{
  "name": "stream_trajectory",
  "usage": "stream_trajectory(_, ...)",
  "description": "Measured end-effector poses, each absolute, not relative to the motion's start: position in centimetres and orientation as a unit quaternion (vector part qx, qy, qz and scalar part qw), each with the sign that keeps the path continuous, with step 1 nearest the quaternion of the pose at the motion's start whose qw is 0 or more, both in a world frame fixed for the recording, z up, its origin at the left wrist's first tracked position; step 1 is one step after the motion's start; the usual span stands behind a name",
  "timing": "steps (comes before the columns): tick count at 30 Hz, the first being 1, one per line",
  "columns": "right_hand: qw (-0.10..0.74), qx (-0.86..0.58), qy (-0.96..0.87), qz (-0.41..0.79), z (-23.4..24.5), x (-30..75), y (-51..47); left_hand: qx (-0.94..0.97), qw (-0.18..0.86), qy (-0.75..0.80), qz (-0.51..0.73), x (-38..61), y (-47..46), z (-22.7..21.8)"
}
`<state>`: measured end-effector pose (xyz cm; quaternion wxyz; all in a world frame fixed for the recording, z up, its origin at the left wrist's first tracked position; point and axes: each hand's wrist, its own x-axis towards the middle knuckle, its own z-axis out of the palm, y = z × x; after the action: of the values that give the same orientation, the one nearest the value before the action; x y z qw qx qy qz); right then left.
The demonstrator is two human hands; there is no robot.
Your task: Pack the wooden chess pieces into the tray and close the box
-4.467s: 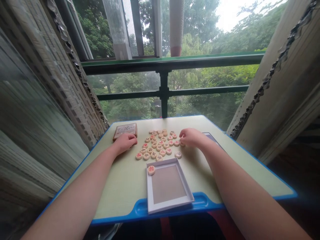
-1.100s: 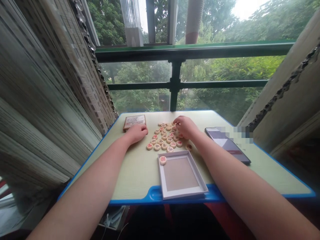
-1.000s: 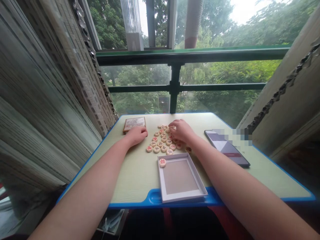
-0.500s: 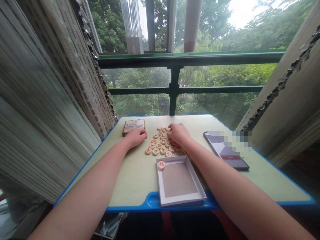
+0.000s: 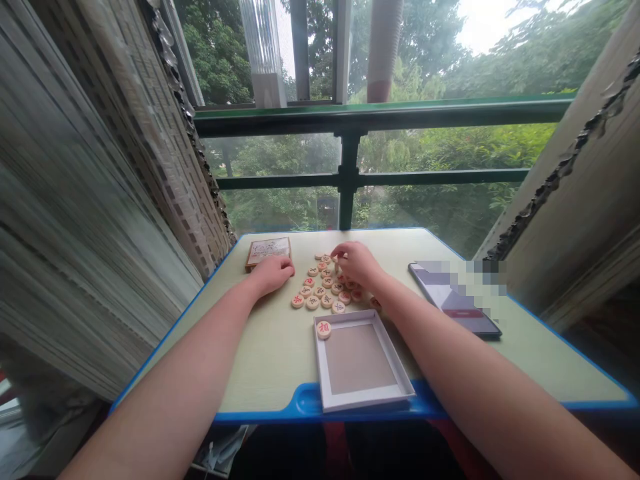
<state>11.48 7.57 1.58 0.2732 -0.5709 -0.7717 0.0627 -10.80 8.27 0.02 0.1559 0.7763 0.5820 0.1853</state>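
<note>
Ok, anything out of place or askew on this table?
Only mildly. The white box sits turned slightly against the table edge, with its near side over the blue front rim. One red-marked piece lies alone in its far-left corner, while the other pieces lie loose by the right hand. Nothing looks spilled or damaged.

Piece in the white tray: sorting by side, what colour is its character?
Red on the piece, head view.
</note>
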Motion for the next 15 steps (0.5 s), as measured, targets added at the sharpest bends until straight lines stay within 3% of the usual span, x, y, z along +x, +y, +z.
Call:
stream_trajectory(9, 0.168, -0.543, -0.823, 0.015, 1.3, 11.6, 7.4, 0.775, 0.152, 0.585, 0.184, -10.7, 8.3, 0.0)
stream_trajectory(15, 0.148, -0.567, -0.81, 0.028, 2.0, 10.7, 6.8, 0.777, 0.145, 0.585, 0.182, -10.7, 8.2, 0.1)
